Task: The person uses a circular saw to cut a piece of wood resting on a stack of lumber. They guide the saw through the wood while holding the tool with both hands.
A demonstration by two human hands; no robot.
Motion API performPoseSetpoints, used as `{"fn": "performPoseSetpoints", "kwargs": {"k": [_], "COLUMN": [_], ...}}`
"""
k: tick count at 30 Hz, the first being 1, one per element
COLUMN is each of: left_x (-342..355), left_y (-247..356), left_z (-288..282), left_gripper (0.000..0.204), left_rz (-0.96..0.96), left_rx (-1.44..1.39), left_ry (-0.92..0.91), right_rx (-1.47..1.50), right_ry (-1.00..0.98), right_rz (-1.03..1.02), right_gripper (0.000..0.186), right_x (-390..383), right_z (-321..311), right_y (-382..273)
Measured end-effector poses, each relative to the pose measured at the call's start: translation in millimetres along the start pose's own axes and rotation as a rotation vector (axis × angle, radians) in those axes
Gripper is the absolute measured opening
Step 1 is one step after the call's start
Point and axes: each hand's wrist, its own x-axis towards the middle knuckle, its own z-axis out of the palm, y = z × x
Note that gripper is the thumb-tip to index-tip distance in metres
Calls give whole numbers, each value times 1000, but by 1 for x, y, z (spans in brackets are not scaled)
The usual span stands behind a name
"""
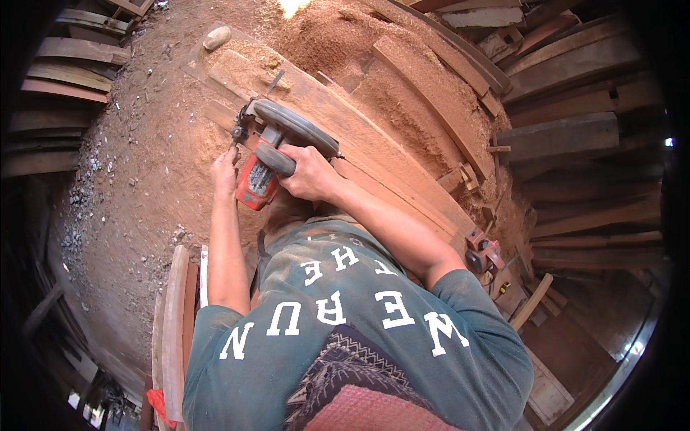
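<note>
My right hand (307,172) grips the black handle of a red circular saw (267,147) that sits on a long reddish wooden plank (374,154) running from upper left to lower right. My left hand (225,171) rests just left of the saw's red body, fingers near the tool's base and the plank's edge; whether it holds anything is unclear. The saw's grey blade guard points up and left along the plank. My teal shirt fills the lower middle of the view.
Sawdust (165,136) covers the ground around the plank. Stacked planks (568,136) lie to the right and upper left. Curved wooden pieces (175,330) lie at lower left. A second power tool (483,253) sits near the plank's lower end. A stone (216,37) lies at the top.
</note>
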Motion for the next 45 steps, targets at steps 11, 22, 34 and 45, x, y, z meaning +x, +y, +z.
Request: {"fn": "performPoseSetpoints", "kwargs": {"k": [11, 22, 34, 45], "left_x": [33, 111, -72, -248], "left_y": [32, 57, -4, -88], "left_z": [-31, -122, -26, 259], "left_gripper": [28, 31, 35, 125], "left_rz": [14, 95, 241, 427], "left_rx": [15, -218, 573, 320], "left_ry": [46, 23, 119, 269], "right_rx": [-52, -60, -61, 90], "right_ry": [0, 15, 234, 739], "right_rz": [-35, -131, -67, 281], "right_gripper": [28, 31, 32, 31], "right_x": [51, 131, -37, -323], "right_z": [25, 67, -72, -240], "right_y": [-15, -52, -121, -44]}}
